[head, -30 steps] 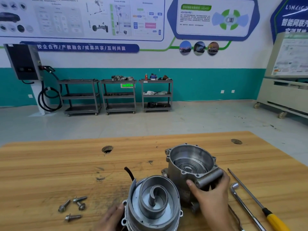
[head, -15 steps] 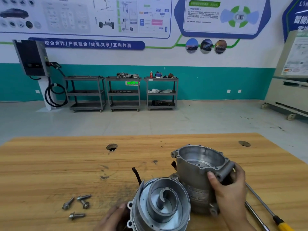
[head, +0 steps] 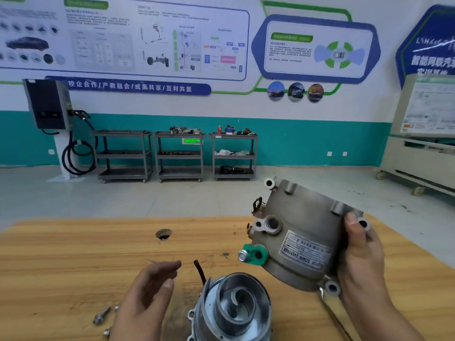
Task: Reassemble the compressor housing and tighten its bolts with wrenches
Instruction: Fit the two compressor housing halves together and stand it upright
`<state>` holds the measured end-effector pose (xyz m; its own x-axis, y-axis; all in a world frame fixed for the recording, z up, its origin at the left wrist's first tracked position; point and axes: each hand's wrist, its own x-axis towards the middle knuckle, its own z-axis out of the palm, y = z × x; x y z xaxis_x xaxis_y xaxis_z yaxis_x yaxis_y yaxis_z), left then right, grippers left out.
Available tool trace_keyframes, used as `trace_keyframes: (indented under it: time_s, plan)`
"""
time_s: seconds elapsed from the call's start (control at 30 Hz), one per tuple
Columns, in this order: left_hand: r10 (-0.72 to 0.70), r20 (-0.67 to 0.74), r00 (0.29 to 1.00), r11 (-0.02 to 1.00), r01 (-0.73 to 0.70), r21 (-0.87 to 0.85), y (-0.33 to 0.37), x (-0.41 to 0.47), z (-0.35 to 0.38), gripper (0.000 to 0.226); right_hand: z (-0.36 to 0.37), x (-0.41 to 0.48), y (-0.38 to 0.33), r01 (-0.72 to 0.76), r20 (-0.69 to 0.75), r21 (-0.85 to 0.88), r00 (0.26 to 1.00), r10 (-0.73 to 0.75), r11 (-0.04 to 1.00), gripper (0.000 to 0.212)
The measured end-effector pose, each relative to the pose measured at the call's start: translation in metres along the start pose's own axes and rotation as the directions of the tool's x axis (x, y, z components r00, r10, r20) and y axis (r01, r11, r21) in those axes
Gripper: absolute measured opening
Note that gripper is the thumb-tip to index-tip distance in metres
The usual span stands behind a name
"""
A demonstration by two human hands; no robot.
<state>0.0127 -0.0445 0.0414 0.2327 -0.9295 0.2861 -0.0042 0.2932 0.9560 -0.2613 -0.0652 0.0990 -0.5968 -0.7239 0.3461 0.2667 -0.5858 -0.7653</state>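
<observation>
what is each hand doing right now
Left hand: open, fingers relaxed, holding nothing.
Right hand: closed round the metal housing, held up off the table.

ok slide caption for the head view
Right hand holds the compressor housing tilted in the air by the scroll half on the wooden table; left hand open near loose bolts.

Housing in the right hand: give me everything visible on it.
The compressor housing is a dull grey cast-metal cylinder with bolt lugs at both ends, a side port, a green fitting holding a bolt, and a printed label. It is tilted in the air above the wooden table. Only the right hand touches it, gripping its right edge.
</observation>
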Motion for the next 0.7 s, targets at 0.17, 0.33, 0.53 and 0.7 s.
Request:
trace_keyframes:
  time_s: [0.17,0.33,0.53,0.7]
  plan:
    - [0.615,0.224,0.756,0.619,-0.639,0.457,0.034,0.005,0.004,0.059,0.026,-0.024,-0.027,-0.203,0.154,0.108,0.970,0.186,0.973,0.032]
    - [0.792,0.416,0.447,0.227,-0.848,0.480,0.052,0.014,0.006,0.074,0.051,-0.051,-0.047,-0.337,0.277,0.152,0.917,0.287,0.929,0.059]
    - [0.902,0.385,0.195,0.017,-0.907,0.421,0.059,0.026,-0.006,0.079,0.067,-0.062,-0.055,-0.476,0.314,0.147,0.854,0.416,0.867,0.059]
    - [0.901,0.364,0.235,0.023,-0.865,0.501,0.061,0.043,-0.014,0.069,0.073,-0.062,-0.060,-0.595,0.317,0.061,0.773,0.549,0.802,0.078]
